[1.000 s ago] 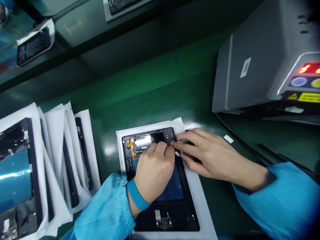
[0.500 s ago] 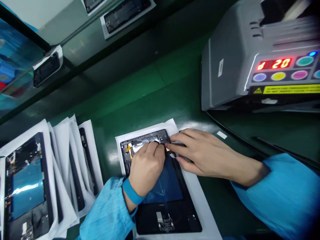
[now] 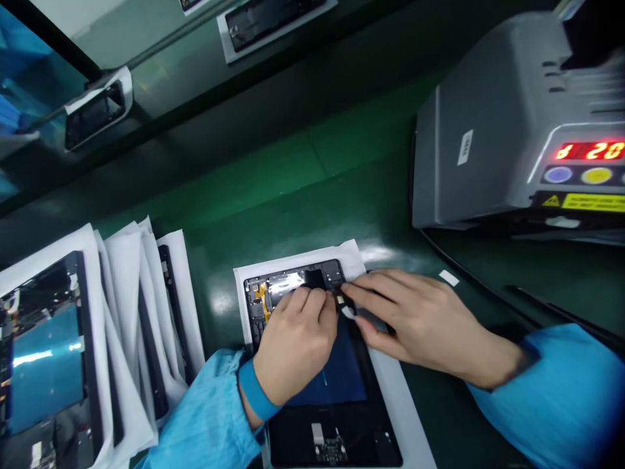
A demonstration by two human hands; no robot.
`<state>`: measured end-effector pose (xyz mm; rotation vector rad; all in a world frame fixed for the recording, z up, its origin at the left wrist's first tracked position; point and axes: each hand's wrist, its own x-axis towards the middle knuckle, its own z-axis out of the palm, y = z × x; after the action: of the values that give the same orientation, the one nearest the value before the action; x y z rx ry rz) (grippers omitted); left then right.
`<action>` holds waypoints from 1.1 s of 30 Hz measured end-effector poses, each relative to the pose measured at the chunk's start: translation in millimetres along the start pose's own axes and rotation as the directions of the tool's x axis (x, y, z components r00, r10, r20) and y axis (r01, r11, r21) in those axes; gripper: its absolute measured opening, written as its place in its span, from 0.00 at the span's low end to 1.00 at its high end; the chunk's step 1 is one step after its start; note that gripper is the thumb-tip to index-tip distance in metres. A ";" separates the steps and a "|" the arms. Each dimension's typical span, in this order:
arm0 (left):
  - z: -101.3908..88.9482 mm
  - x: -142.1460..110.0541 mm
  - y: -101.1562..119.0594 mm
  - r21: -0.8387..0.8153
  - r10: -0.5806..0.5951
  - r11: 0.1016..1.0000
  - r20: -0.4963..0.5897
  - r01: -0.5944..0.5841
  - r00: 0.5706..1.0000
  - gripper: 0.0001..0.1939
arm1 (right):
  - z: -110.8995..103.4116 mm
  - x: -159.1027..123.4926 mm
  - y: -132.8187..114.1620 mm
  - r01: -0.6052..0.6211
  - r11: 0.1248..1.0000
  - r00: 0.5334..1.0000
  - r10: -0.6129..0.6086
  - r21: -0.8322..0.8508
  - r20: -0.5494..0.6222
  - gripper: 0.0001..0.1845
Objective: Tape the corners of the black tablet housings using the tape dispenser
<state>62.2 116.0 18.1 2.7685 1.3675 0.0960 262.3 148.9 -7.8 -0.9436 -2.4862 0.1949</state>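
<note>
An opened tablet (image 3: 336, 378) with its inner parts showing lies on a white sheet (image 3: 415, 417) in front of me. My left hand (image 3: 300, 342) is over its upper half, fingers curled and fingertips pressed together near the top right corner. What they pinch, if anything, is hidden. From the right, my right hand (image 3: 415, 319) reaches over the tablet's edge with its fingers stretched out. Its index fingertip touches the tablet near that corner, and the thumb tip is at a small white tab (image 3: 347, 312). A yellow-orange flex cable (image 3: 264, 301) shows at the upper left.
Several other opened tablets (image 3: 46, 365) stand leaning in white sheets on the left. A grey machine (image 3: 483, 130) with a red lit display is at the right, its black cable (image 3: 469, 273) crossing the green mat. A small white label (image 3: 448, 278) lies near it. More devices (image 3: 273, 23) sit on a shelf behind.
The view has turned slightly, so the machine and the tablet appear farther right. Both hands stay at the same corner; my right thumb and index finger look a little farther apart.
</note>
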 end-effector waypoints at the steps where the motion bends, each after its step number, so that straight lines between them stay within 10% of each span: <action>1: 2.1 -0.3 -0.2 -0.012 -0.004 1.000 -0.015 0.004 1.000 0.11 | 0.7 1.6 -1.4 -0.022 0.999 0.999 0.021 -0.025 -0.041 0.13; 33: 12.0 0.3 -3.8 -0.143 -0.060 0.989 -0.114 0.043 0.992 0.04 | 12.1 16.9 -13.0 -0.087 0.986 0.993 0.098 -0.145 0.064 0.05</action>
<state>60.3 118.3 5.9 2.6475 1.3988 0.3460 237.8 150.7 -8.2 -1.1305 -2.5506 0.0832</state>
